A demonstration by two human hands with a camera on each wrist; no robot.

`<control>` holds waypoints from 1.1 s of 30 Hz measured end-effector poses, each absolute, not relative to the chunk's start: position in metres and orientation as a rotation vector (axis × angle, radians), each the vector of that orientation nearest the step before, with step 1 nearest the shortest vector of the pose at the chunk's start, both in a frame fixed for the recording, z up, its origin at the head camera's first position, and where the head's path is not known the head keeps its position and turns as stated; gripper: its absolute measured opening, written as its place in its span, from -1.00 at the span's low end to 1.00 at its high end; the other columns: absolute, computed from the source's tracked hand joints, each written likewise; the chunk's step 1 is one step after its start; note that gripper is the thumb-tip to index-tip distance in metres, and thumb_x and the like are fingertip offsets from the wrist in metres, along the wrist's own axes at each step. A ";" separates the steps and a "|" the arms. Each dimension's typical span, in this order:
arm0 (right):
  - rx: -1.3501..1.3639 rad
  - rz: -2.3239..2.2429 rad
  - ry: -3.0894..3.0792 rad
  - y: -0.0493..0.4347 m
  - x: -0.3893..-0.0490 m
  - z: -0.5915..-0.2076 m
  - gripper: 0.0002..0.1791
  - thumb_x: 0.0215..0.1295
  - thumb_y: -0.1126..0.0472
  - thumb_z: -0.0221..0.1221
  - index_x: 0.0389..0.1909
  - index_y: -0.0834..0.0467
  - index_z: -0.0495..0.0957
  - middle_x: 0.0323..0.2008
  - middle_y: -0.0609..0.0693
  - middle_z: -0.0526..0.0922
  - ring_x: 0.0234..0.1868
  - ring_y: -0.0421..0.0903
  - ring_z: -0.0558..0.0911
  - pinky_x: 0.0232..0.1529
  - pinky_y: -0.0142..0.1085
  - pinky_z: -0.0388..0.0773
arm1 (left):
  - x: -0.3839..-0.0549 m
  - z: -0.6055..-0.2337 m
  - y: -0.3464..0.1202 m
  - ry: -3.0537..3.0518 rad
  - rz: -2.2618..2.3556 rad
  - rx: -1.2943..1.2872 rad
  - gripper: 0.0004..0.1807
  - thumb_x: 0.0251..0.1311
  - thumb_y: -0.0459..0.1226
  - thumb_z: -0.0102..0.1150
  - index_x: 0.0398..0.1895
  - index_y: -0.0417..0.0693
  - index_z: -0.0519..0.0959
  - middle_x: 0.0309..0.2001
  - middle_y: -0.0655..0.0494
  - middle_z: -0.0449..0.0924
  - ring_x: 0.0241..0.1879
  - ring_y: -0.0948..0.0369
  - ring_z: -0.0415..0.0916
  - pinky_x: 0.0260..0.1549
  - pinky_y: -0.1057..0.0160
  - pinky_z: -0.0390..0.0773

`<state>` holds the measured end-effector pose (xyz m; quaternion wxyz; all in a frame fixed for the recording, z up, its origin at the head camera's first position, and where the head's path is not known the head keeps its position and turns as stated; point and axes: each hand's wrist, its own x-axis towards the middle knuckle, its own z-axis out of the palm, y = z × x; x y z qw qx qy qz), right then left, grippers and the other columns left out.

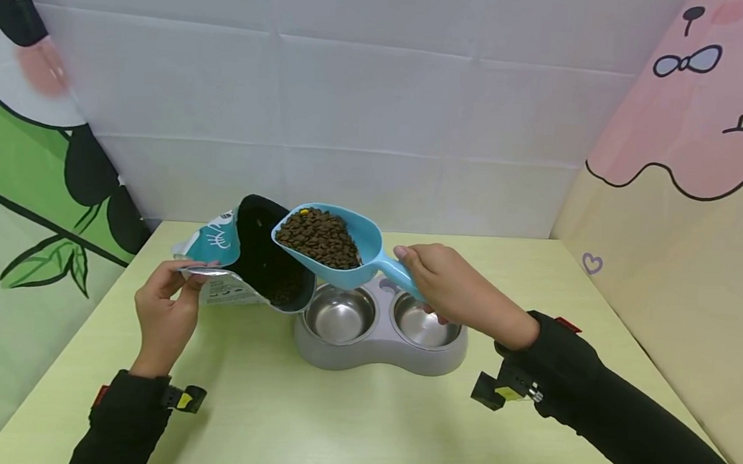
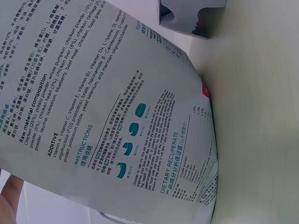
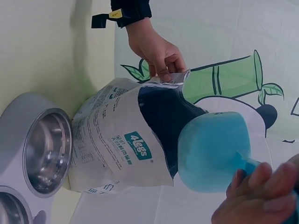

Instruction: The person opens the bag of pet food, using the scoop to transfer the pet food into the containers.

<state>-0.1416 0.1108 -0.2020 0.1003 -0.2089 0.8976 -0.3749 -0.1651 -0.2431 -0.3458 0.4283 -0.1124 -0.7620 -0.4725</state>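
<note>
A light blue scoop point(image 1: 371, 240) heaped with brown kibble point(image 1: 321, 238) is in my right hand point(image 1: 439, 280), which grips its handle. The scoop's front is beside the mouth of a pet food bag point(image 1: 228, 290), above the table. My left hand point(image 1: 168, 311) pinches the bag's near top edge and keeps it open; dark lining and some kibble show inside. In the right wrist view the scoop's underside point(image 3: 212, 154) hides part of the bag mouth. The left wrist view is mostly the printed bag panel point(image 2: 117, 107).
Right of the bag stands a grey double pet bowl point(image 1: 378, 358) with two steel basins, under the scoop and right hand. All this is on a pale table point(image 1: 332, 430). Behind it rises a white wall sheet point(image 1: 367, 102), with cartoon-printed panels on both sides.
</note>
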 end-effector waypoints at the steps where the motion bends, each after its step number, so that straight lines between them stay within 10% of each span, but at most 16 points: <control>1: -0.623 -1.108 2.658 0.111 -0.142 -0.202 -0.53 0.56 0.04 -0.27 -0.49 0.22 0.36 -0.70 -0.01 0.27 -0.76 -0.14 0.31 -0.70 -0.33 0.29 | -0.165 -0.346 -0.243 -1.903 -1.179 -0.281 -0.81 0.11 -0.59 0.19 -0.17 -0.43 0.53 -0.17 -0.24 0.61 -0.07 0.47 0.53 -0.04 0.51 0.46; 27: -0.507 -1.084 2.706 0.132 -0.147 -0.197 -0.55 0.56 0.03 -0.28 -0.27 0.27 0.44 -0.62 0.06 0.31 -0.79 -0.14 0.33 -0.75 -0.34 0.37 | -0.165 -0.345 -0.243 -1.882 -1.183 -0.314 -0.82 0.08 -0.64 0.18 -0.21 -0.47 0.52 -0.21 -0.18 0.63 -0.10 0.50 0.53 -0.04 0.51 0.46; 33: -0.508 -1.079 2.710 0.138 -0.148 -0.197 -0.54 0.56 0.04 -0.30 -0.17 0.30 0.45 -0.68 0.06 0.32 -0.82 -0.14 0.31 -0.76 -0.31 0.37 | -0.166 -0.345 -0.243 -1.878 -1.169 -0.330 -0.82 0.08 -0.65 0.17 -0.22 -0.47 0.52 -0.21 0.16 0.64 -0.12 0.52 0.53 -0.05 0.52 0.46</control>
